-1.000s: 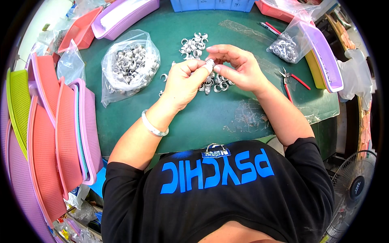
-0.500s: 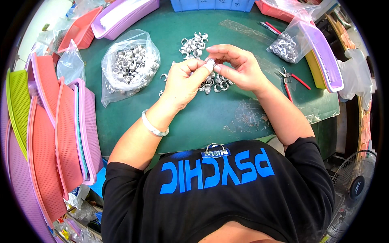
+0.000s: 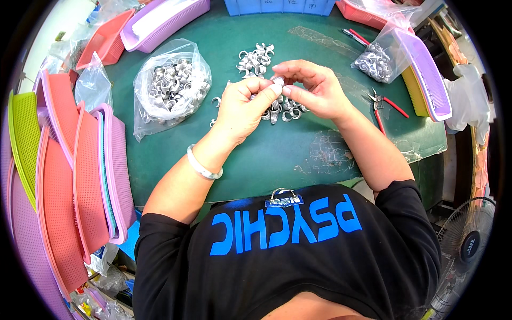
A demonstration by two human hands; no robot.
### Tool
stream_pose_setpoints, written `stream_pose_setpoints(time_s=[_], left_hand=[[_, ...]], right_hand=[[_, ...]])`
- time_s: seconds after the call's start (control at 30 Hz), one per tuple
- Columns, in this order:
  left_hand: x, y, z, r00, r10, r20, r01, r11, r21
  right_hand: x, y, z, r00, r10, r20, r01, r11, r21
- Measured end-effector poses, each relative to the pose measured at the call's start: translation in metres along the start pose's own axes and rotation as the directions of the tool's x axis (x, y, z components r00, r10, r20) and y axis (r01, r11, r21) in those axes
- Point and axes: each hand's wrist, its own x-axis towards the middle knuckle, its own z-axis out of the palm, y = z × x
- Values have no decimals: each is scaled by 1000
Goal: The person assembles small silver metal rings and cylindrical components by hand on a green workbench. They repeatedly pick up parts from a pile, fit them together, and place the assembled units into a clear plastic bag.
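Note:
My left hand (image 3: pixel 240 106), with a pale bangle at its wrist, pinches a small silver metal ring (image 3: pixel 278 81) between thumb and fingers. From the other side, my right hand (image 3: pixel 322 93) has its thumb and fingertips at that same ring, fingers curled. Both hands are over the middle of the green table. Beneath and around them lie loose silver open rings (image 3: pixel 292 113), partly hidden by the fingers. More rings (image 3: pixel 258 56) are heaped just beyond. To the left, a clear plastic bag (image 3: pixel 140 114) stands spread wide, full of similar rings.
Red-handled pliers (image 3: pixel 377 104) lie right of my right forearm, near a bag of rings (image 3: pixel 375 63) and a purple basket (image 3: pixel 426 74). Stacked plastic baskets (image 3: pixel 90 181) crowd the left side. A blue crate (image 3: pixel 280 6) stands at the far edge; a fan (image 3: pixel 464 250) is at lower right.
Almost nothing differs. Both hands stay in place around the ring, with only a very slight shift of the fingers.

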Motion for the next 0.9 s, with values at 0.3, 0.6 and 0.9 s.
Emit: stream_pose_setpoints(time_s=[0.3, 0.6, 0.9], left_hand=[[-1, 1, -1, 1000, 19, -5, -19, 1000, 24], [3, -5, 1, 998, 56, -12, -54, 991, 123], [10, 13, -20, 955, 187, -229, -137, 967, 216]], right_hand=[[1, 0, 0, 1000, 2, 16, -3, 999, 49], [0, -2, -3, 998, 40, 44, -44, 995, 90], [21, -59, -86, 865, -314, -392, 108, 879, -465]])
